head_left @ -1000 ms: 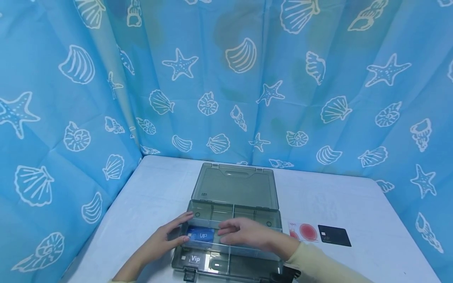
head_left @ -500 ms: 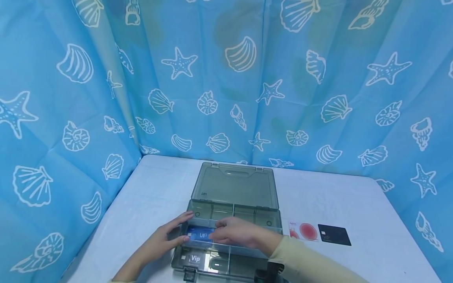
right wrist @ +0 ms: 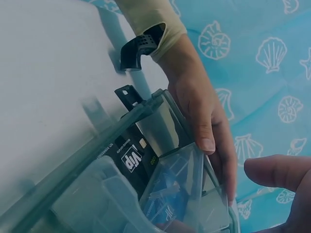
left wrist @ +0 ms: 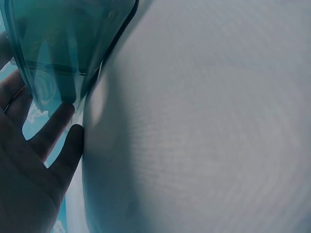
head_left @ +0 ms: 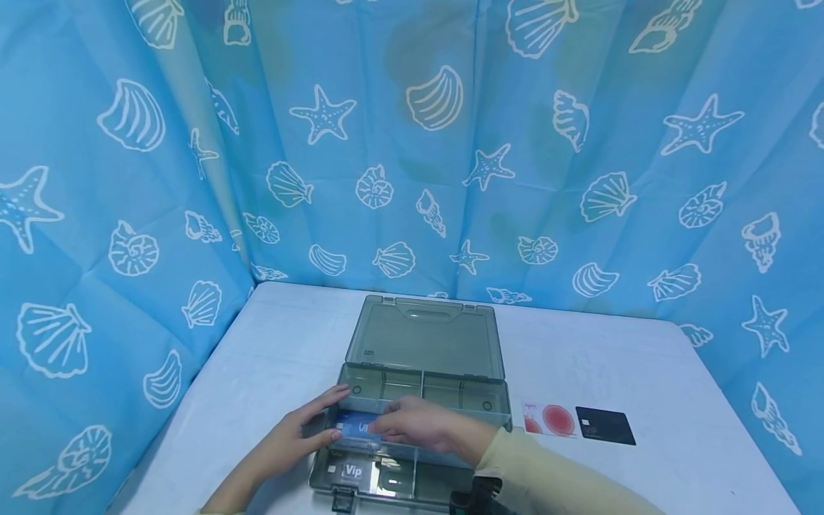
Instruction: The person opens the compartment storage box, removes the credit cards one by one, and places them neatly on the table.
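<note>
A clear grey-green plastic case (head_left: 460,486) stands with its lid (head_left: 428,340) folded back, divided into compartments. My left hand (head_left: 292,433) rests on the case's left end with its fingers spread and fairly straight; the thumb lies over the rim in the right wrist view. In the middle left compartment lies a blue VIP card (head_left: 354,423), and my right hand (head_left: 418,425) reaches in, its fingertips over the card's right part. I cannot tell whether they pinch it. A black Vip card (head_left: 350,470) lies in the front left compartment.
Right of the case, a white card with a red circle (head_left: 548,419) and a black VIP card (head_left: 605,426) lie on the white tabletop (head_left: 644,372). A blue curtain (head_left: 412,143) with shell prints hangs around the table's back and sides.
My right hand has moved left inside the case, and its fingertips now cover part of the blue card's lettering. My left hand has stayed at the case's left end.
</note>
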`<state>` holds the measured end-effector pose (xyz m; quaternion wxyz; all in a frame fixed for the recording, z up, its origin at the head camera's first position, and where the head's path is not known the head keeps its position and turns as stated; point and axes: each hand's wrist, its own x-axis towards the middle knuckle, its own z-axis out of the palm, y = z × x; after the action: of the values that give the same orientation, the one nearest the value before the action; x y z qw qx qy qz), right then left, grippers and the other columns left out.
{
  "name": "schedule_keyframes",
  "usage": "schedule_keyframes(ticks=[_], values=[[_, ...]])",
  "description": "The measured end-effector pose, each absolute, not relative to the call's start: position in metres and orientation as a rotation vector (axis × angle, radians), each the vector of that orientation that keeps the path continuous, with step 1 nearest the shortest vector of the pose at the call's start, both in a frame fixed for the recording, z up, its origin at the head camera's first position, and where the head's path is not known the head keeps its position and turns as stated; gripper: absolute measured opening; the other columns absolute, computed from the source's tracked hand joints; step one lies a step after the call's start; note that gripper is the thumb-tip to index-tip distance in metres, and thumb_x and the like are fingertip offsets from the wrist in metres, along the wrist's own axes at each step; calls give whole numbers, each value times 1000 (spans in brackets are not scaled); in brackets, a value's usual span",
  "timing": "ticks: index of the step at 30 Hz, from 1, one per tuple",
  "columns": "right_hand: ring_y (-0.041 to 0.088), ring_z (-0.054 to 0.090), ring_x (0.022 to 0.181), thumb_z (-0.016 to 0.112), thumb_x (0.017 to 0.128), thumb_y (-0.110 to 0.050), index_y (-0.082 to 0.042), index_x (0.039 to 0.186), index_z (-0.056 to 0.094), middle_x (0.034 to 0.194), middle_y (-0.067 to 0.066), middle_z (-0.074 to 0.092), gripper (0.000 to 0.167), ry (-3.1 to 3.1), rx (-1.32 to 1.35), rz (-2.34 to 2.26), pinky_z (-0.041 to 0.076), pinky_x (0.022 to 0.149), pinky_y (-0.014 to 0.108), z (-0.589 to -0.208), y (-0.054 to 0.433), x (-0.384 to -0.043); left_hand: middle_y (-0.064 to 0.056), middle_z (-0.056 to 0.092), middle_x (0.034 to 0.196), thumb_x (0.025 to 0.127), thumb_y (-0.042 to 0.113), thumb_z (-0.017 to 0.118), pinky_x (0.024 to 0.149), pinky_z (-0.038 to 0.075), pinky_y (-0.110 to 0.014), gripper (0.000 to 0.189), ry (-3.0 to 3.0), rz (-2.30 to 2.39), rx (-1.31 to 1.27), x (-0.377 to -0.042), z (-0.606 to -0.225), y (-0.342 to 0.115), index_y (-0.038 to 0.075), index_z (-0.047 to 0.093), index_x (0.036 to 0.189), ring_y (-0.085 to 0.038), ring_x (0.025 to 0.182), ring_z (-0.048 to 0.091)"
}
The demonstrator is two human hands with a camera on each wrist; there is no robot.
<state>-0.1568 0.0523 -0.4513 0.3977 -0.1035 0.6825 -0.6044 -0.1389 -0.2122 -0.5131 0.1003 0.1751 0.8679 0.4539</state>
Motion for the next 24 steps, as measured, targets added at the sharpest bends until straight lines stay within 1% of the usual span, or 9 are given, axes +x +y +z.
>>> schedule_keyframes(ticks=[3,5,9,16,20,24], values=[[49,47,135,64,97,-11,27,143,26,146,42,38,70,1746,-270,-1536,39,115,55,-449,54,-154,-3,34,164,97,38,70,120,24,-64,66,2564,1337,515,-139,-513,-212,20,45,155,-37,151,26],[48,48,134,63,98,-11,26,144,27,147,41,37,70,1760,-277,-1542,39,115,55,-448,55,-152,-3,34,164,97,38,70,120,23,-65,66,2562,1336,514,-139,-513,-212,21,44,155,-37,151,26],[48,49,134,62,97,-10,25,144,29,145,40,41,67,1771,-289,-1583,41,115,54,-449,56,-148,-4,34,164,97,38,70,120,21,-66,66,2557,1339,515,-140,-514,-212,21,44,155,-38,152,25],[46,54,130,61,97,-8,25,141,34,141,40,46,62,1781,-315,-1672,48,110,46,-453,60,-143,-5,34,164,97,37,70,119,23,-66,66,2554,1347,528,-139,-513,-213,20,44,155,-39,151,25],[47,54,130,59,100,-10,24,142,35,141,40,46,59,1757,-339,-1709,49,109,45,-451,63,-141,-5,34,164,97,39,69,119,24,-67,66,2553,1339,513,-139,-513,-213,20,44,155,-39,151,26],[42,58,126,58,102,-12,20,143,39,141,35,52,55,1771,-335,-1723,53,104,40,-451,63,-142,-5,34,164,97,39,69,118,27,-66,66,2552,1339,509,-139,-513,-213,20,44,155,-40,151,26]])
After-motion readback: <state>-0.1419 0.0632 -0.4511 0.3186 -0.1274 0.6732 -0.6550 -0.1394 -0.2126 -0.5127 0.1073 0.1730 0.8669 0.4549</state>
